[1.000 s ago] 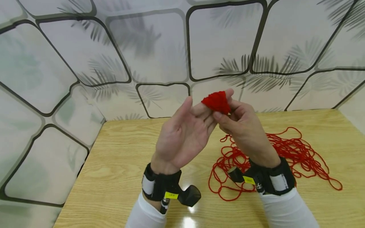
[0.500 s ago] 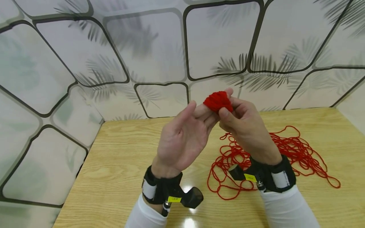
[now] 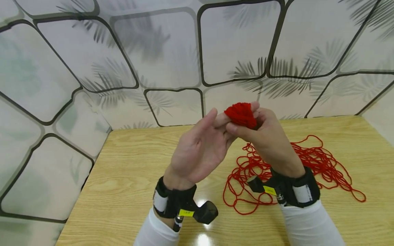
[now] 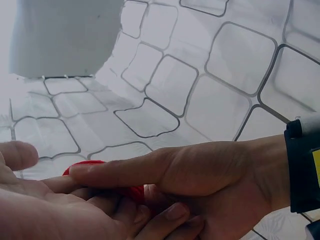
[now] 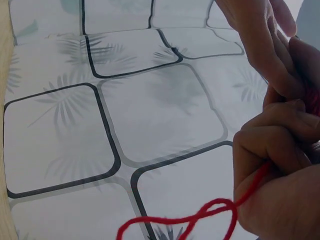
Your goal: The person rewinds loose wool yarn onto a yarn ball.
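A thick bundle of red yarn [image 3: 241, 115] is wrapped about the fingers of my left hand [image 3: 200, 150], which is held palm up with its fingers extended and thumb apart. My right hand [image 3: 272, 141] grips the yarn at those fingers, its thumb lying along the near side of the bundle. In the left wrist view, the right thumb [image 4: 115, 175] covers much of the red bundle. From between the curled fingers of the right hand a single yarn strand [image 5: 252, 185] hangs out in the right wrist view. Both hands are raised above the table.
A loose, tangled pile of red yarn [image 3: 326, 164] spreads over the right part of the wooden table [image 3: 129, 164], partly behind the right forearm. Patterned cloth [image 3: 169, 51] rises behind and to the left. Each wrist wears a black strap with a camera.
The right thumb has shifted over the bundle, and its seen shape has changed as the yarn passes round the left fingers. Both hands have moved slightly right.
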Available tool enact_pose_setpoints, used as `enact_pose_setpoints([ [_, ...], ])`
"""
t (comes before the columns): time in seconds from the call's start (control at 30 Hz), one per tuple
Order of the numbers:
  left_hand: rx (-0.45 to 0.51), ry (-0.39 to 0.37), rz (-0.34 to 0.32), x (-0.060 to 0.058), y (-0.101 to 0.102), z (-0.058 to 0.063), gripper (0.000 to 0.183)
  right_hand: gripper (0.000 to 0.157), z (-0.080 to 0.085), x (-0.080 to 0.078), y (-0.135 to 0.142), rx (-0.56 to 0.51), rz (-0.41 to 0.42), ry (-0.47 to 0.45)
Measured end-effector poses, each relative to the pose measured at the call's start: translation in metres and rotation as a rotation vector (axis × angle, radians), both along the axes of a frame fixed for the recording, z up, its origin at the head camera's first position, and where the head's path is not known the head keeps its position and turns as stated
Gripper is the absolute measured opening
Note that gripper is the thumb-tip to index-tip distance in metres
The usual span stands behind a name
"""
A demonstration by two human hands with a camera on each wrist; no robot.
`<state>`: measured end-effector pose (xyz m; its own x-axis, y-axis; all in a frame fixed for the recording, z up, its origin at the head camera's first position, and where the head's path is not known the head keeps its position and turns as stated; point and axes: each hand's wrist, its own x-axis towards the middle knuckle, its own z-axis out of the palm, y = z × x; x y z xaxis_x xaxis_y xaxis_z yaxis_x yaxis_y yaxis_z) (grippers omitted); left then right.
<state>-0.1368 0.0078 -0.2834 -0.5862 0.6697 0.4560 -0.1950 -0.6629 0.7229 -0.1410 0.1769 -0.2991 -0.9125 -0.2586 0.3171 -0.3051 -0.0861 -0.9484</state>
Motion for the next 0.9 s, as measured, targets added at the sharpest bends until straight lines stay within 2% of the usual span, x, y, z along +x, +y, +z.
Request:
enact_pose_setpoints([
  [0.2, -0.049, -0.097, 0.038, -0.001, 0.004, -0.001, 0.035, 0.025, 0.000, 0.002, -0.007, -0.010, -0.100, 0.010],
  [0.3, -0.080, -0.138, 0.055, -0.001, 0.005, -0.002, 0.032, 0.022, 0.000, 0.002, -0.011, -0.039, -0.135, 0.030],
  [0.53, -0.083, -0.101, 0.047, 0.001, 0.005, -0.002, 0.052, 0.019, -0.003, -0.003, -0.016, -0.147, -0.170, 0.111],
  [0.77, -0.085, -0.117, 0.046, -0.001, 0.003, -0.002, 0.054, 0.022, -0.004, -0.007, -0.009, -0.182, -0.201, 0.118],
  [0.83, -0.117, -0.107, 0.082, -0.002, 0.001, -0.002, 0.053, 0.023, -0.003, -0.007, -0.006, -0.189, -0.210, 0.105],
  [0.9, -0.181, -0.046, 0.185, -0.004, -0.001, -0.002, 0.052, 0.024, -0.002, -0.008, -0.005, -0.193, -0.218, 0.081],
])
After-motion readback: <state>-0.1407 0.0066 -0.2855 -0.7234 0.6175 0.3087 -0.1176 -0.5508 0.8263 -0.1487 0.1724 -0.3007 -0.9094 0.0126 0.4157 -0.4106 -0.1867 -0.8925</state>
